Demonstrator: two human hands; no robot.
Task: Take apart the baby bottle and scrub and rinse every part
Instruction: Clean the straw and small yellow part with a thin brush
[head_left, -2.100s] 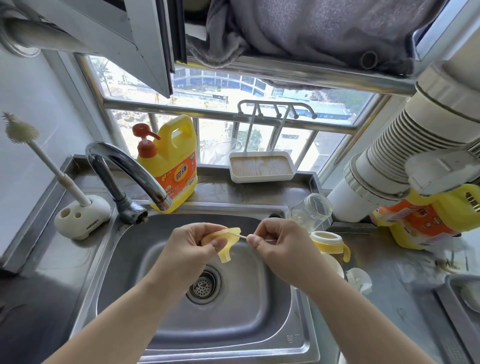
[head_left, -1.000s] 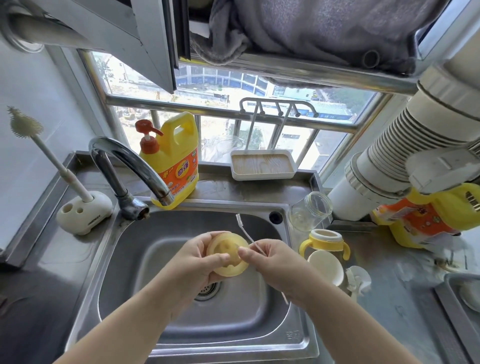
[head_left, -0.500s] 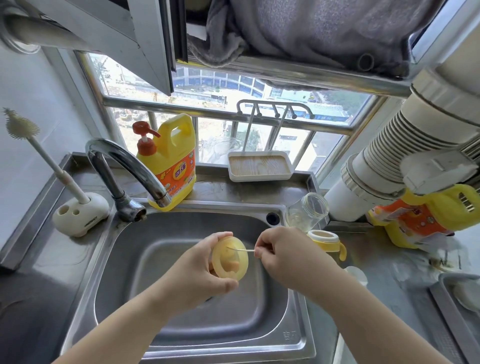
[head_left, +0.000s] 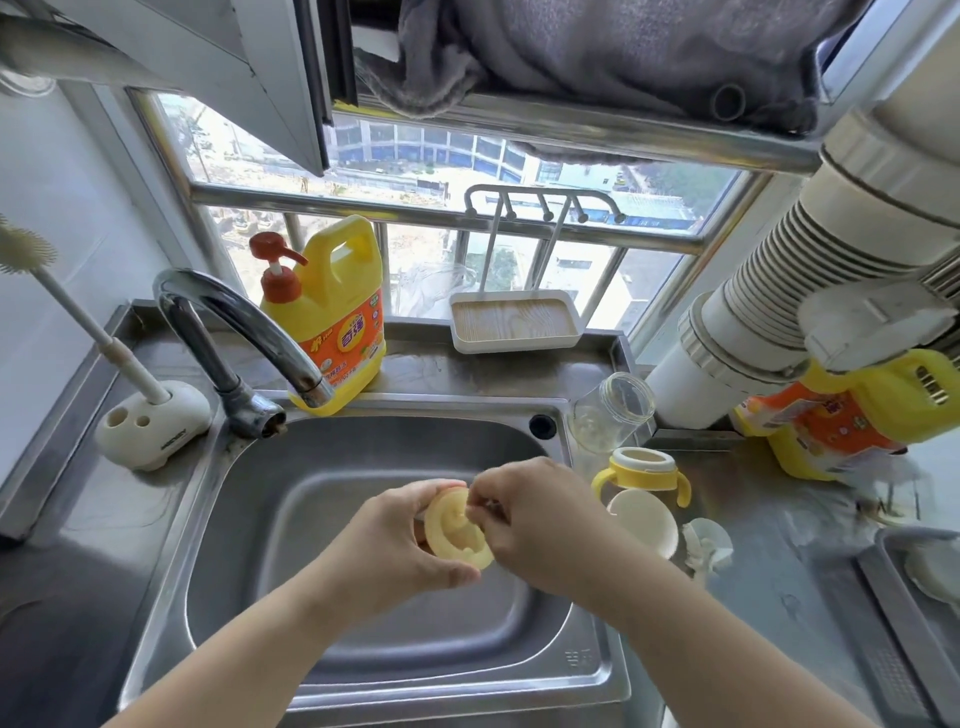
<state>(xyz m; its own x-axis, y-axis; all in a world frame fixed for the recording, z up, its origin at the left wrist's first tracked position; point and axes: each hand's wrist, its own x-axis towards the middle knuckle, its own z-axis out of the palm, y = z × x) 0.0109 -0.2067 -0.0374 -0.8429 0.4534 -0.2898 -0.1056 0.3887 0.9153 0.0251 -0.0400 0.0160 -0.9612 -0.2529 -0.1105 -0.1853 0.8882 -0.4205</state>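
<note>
Over the steel sink (head_left: 249, 519), my left hand (head_left: 395, 545) holds a pale yellow silicone teat (head_left: 457, 530) by its rim, hollow side facing me. My right hand (head_left: 535, 514) pinches a thin brush whose stem is barely visible, with its fingertips pressed at the teat's upper edge. The clear glass bottle body (head_left: 613, 413) lies on its side on the counter right of the sink. A yellow handled collar ring (head_left: 644, 470), a white cap (head_left: 647, 522) and a small clear piece (head_left: 706, 540) sit beside it.
A curved tap (head_left: 244, 332) reaches over the sink's left side. A yellow detergent jug (head_left: 332, 317) stands behind it. A long bottle brush in a white holder (head_left: 150, 426) stands far left. A white tray (head_left: 514, 322) sits on the sill, a second jug (head_left: 852, 415) far right.
The thin brush, plainly seen sticking out of the teat half a second ago, is now almost hidden under my right fingers. My right hand has closed in against the teat.
</note>
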